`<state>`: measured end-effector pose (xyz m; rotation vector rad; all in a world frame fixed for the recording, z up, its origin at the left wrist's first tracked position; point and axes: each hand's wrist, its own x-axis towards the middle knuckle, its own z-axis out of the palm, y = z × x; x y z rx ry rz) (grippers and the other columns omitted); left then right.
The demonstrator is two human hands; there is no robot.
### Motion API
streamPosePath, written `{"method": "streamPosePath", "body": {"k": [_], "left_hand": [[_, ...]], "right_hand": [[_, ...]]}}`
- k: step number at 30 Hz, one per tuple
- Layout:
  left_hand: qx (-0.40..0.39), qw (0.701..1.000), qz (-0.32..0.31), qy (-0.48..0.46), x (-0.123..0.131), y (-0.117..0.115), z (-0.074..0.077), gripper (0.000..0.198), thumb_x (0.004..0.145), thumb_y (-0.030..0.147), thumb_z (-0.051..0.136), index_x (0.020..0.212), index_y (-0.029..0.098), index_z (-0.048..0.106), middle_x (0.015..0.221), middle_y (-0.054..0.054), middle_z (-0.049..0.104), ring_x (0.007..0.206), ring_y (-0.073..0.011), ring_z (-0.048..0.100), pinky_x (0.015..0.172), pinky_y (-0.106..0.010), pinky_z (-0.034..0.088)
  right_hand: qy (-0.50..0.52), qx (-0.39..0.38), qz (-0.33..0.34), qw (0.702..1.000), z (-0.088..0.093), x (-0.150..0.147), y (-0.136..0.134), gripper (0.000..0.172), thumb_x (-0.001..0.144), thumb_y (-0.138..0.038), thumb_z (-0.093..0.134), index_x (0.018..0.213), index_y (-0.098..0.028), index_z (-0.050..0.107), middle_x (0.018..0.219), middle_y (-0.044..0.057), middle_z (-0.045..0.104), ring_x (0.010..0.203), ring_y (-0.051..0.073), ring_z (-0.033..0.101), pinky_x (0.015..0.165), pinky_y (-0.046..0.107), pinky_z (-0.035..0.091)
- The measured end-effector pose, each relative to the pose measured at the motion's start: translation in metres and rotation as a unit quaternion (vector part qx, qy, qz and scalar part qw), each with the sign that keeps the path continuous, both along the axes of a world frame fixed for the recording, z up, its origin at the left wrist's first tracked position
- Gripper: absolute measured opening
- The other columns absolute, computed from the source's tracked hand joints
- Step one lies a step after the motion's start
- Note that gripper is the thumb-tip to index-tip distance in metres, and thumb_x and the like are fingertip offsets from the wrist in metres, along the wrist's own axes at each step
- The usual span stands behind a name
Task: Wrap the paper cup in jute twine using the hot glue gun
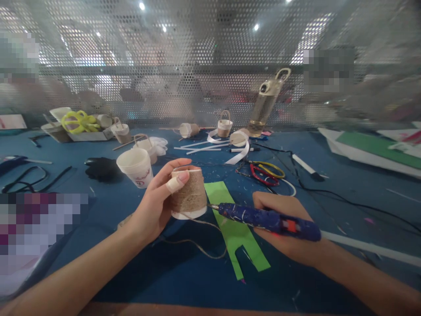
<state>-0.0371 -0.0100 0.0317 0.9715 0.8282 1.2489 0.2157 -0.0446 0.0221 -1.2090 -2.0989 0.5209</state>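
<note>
My left hand (pixel 161 197) is closed around a paper cup (pixel 189 191) wound with brown twine, and a pale bandage wraps the thumb. A white band shows at the cup's lower edge, from which a loose strand of twine (pixel 210 254) loops down over the table. In my right hand (pixel 279 210) is a blue glue gun (pixel 259 217) with a glue stick out of its back end. Its metal nozzle is at the cup's lower right side, touching or very close. Beneath the nozzle lies a green paper strip (pixel 230 219) with a notch cut in one end.
Left of the cup stand stacked white paper cups (pixel 134 166) and a black glove (pixel 102 169). Small twine-wrapped baskets (pixel 225 127), white strips and a water bottle (pixel 265 105) are farther back. Coloured cables (pixel 266 171) and a black cord lie at right. A perforated metal screen (pixel 184 79) rises behind.
</note>
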Motion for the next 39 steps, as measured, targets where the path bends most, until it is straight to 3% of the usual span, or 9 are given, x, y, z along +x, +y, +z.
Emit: {"method": "streamPosePath", "body": {"k": [12,20,28,32,35,39], "left_hand": [[-0.001,1.000,-0.018,0.007,-0.001,0.001,-0.002,0.035,0.080,0.039,0.079,0.112,0.027,0.069,0.115,-0.003,0.072,0.098,-0.0214,0.066,0.077,-0.032,0.056],[-0.002,1.000,0.003,0.005,-0.001,0.000,0.000,0.036,0.078,0.039,0.080,0.111,0.026,0.069,0.115,-0.004,0.071,0.097,-0.0216,0.065,0.078,-0.033,0.056],[-0.013,0.999,0.033,-0.009,0.003,-0.003,0.001,0.034,0.079,0.035,0.080,0.109,0.026,0.068,0.113,-0.003,0.071,0.093,-0.0188,0.065,0.075,-0.029,0.055],[-0.025,0.998,0.049,-0.019,0.007,-0.006,-0.003,0.035,0.079,0.035,0.082,0.110,0.026,0.068,0.114,-0.002,0.070,0.099,-0.0193,0.065,0.080,-0.029,0.054],[-0.027,0.998,0.056,-0.009,0.008,-0.008,-0.004,0.035,0.079,0.036,0.082,0.110,0.026,0.068,0.115,-0.002,0.070,0.099,-0.0180,0.063,0.080,-0.028,0.052],[-0.030,0.997,0.064,-0.004,0.011,-0.008,-0.004,0.036,0.080,0.037,0.082,0.111,0.027,0.066,0.114,-0.001,0.070,0.094,-0.0159,0.062,0.076,-0.026,0.051]], "right_hand": [[0.004,-0.015,0.001,1.000,0.001,-0.002,-0.002,0.025,0.077,-0.017,0.056,0.066,-0.024,0.035,0.057,-0.007,0.040,0.051,0.010,0.034,0.050,0.029,0.021],[0.015,-0.010,-0.019,1.000,-0.001,0.000,0.001,0.027,0.075,-0.014,0.057,0.064,-0.024,0.035,0.057,-0.006,0.042,0.051,0.011,0.037,0.050,0.029,0.022],[0.097,0.014,-0.076,0.992,-0.005,-0.006,-0.002,0.017,0.085,-0.022,0.063,0.072,-0.025,0.052,0.062,-0.004,0.055,0.053,0.014,0.051,0.050,0.027,0.042],[0.180,-0.066,-0.108,0.975,-0.010,-0.015,-0.001,0.022,0.080,-0.035,0.076,0.071,-0.026,0.058,0.066,-0.002,0.062,0.058,0.016,0.059,0.054,0.029,0.050],[0.232,-0.139,-0.083,0.959,-0.016,-0.019,0.001,0.027,0.073,-0.034,0.084,0.068,-0.025,0.059,0.073,-0.002,0.066,0.066,0.017,0.064,0.060,0.028,0.054],[0.272,-0.195,-0.033,0.942,-0.020,-0.022,0.001,0.033,0.070,-0.031,0.087,0.067,-0.023,0.056,0.094,0.001,0.075,0.089,0.020,0.072,0.078,0.030,0.059]]}}
